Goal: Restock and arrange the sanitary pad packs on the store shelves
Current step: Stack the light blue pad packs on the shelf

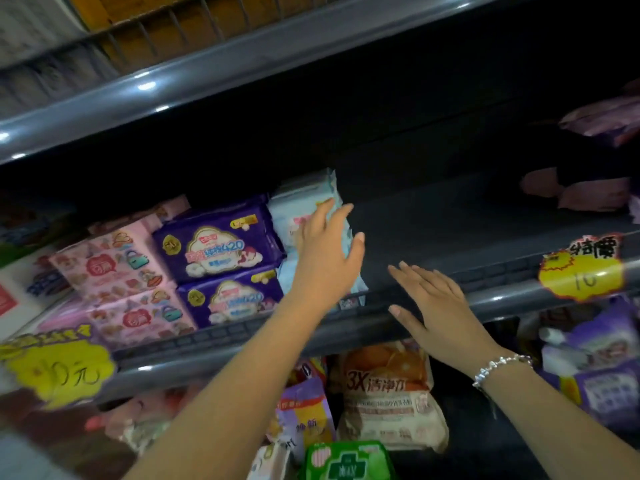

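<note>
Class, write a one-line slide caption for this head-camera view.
Left hand steadies pale blue pad packs beside purple packs while the open right hand rests on the shelf edge.

My left hand (327, 247) lies flat against the pale blue packs (304, 206), fingers straight. Left of those fingers sit purple packs (218, 244). My right hand (436, 303) rests open on the shelf edge (502, 299).
</note>
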`<state>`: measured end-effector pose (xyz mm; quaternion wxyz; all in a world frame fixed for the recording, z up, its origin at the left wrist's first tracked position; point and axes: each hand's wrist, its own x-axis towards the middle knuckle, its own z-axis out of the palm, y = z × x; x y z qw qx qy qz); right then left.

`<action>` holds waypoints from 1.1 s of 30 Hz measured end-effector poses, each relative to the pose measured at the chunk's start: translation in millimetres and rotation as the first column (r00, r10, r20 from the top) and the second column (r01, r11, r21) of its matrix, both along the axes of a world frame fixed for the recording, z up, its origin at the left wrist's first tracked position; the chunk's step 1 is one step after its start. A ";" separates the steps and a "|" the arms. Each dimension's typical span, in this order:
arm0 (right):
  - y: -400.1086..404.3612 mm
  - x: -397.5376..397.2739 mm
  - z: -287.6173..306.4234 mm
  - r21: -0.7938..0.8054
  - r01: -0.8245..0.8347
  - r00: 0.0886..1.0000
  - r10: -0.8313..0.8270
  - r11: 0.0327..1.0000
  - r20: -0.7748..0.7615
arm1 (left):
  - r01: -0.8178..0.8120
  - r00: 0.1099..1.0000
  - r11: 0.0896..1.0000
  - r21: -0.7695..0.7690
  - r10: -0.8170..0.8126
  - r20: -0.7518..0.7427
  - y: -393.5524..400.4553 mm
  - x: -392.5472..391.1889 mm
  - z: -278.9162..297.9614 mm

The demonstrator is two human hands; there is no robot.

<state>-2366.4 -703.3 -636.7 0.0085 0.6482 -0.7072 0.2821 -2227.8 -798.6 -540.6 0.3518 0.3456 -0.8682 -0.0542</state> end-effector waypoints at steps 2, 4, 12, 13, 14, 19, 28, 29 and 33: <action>16.4 5.6 -7.7 -0.038 -0.032 0.998 0.034 0.999 0.062 | 0.035 0.996 0.999 0.011 -0.034 -0.085 29.6 8.8 -25.5; 33.3 12.0 -23.5 -0.072 -0.046 0.991 0.054 0.996 0.119 | 0.061 0.987 0.997 0.047 -0.053 -0.149 56.1 19.6 -54.6; 96.0 30.5 -122.1 0.235 -0.046 0.878 -0.073 0.971 0.473 | 0.020 0.991 0.862 0.507 0.048 -0.121 140.5 38.9 -191.5; 105.3 30.7 -133.7 0.271 -0.025 0.849 -0.122 0.962 0.513 | 0.007 0.992 0.827 0.562 0.064 -0.106 150.3 36.9 -208.8; 113.7 29.9 -148.0 0.301 -0.005 0.825 -0.166 0.954 0.540 | -0.014 0.992 0.786 0.618 0.086 -0.087 159.0 35.0 -225.5; 151.4 27.8 -221.7 0.511 0.025 0.743 -0.358 0.859 0.565 | -0.120 0.980 0.544 0.831 0.201 0.010 188.1 24.7 -310.3; 173.4 28.3 -311.4 0.770 -0.089 0.646 -0.552 0.631 0.527 | -0.232 0.923 0.103 0.967 0.336 0.186 216.4 20.7 -399.8; 173.3 29.2 -320.7 0.791 -0.106 0.649 -0.561 0.602 0.514 | -0.251 0.916 0.073 0.965 0.339 0.213 218.2 19.2 -405.9; 177.3 38.0 -344.6 0.865 -0.174 0.614 -0.634 0.471 0.469 | -0.257 0.909 -0.004 0.966 0.338 0.243 223.8 15.4 -423.5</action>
